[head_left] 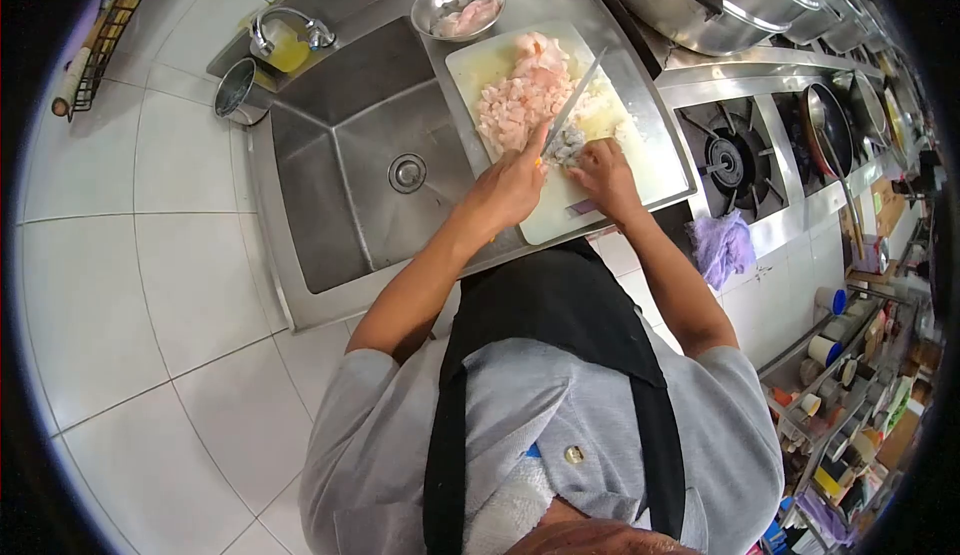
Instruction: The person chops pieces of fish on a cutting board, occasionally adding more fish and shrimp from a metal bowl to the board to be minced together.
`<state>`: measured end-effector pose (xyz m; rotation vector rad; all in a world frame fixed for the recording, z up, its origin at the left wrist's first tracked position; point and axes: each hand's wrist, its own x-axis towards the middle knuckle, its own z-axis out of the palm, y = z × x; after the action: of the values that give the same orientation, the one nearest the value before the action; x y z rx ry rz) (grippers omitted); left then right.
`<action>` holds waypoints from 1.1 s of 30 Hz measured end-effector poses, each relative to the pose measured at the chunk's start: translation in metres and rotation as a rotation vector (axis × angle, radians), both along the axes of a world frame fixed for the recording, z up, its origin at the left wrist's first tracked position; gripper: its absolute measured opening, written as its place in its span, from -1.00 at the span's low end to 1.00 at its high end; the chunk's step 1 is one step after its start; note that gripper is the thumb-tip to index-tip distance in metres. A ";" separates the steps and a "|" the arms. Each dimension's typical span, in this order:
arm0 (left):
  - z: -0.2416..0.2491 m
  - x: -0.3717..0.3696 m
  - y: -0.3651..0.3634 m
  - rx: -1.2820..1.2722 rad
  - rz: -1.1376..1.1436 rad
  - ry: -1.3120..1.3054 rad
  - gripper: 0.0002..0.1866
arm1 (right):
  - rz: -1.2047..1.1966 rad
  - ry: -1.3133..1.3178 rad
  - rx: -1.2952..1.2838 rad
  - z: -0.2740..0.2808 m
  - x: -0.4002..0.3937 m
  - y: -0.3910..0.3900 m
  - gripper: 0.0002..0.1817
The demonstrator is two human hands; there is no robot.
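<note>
My left hand (505, 190) is closed round the orange handle of a kitchen knife (580, 100), its index finger stretched along the blade. The blade points up and to the right over a pale cutting board (545, 225). My right hand (608, 180) has its fingers curled down on a small greyish piece of raw flesh (570, 143), just right of the blade. A heap of diced pale pink raw meat (508, 110) lies left of the knife, with a larger uncut piece (541, 58) at the far end. Light scraps are scattered right of the blade.
A steel bowl (424, 21) with raw meat stands behind the board. The steel sink (350, 190) is on the left, with a metal jug (240, 93) at its edge. Stove burners (728, 160), large pots (700, 25) and a purple cloth (722, 247) are on the right.
</note>
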<state>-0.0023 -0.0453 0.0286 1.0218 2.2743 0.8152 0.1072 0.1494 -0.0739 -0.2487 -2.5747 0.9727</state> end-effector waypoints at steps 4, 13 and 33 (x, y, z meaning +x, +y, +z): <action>0.020 0.026 -0.016 -0.200 -0.027 -0.032 -0.30 | 0.125 0.054 -0.029 0.029 -0.005 0.020 -0.52; -0.033 0.041 0.005 -0.166 -0.042 0.014 -0.34 | 0.290 -0.117 -0.089 0.027 -0.031 0.042 -0.60; -0.014 0.013 0.021 -0.046 -0.061 0.024 -0.29 | 0.197 -0.071 -0.276 0.018 -0.018 0.041 -0.81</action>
<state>0.0111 -0.0239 0.0141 1.0801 2.2598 0.7265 0.0893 0.1908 -0.0562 -0.1047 -2.5589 1.4182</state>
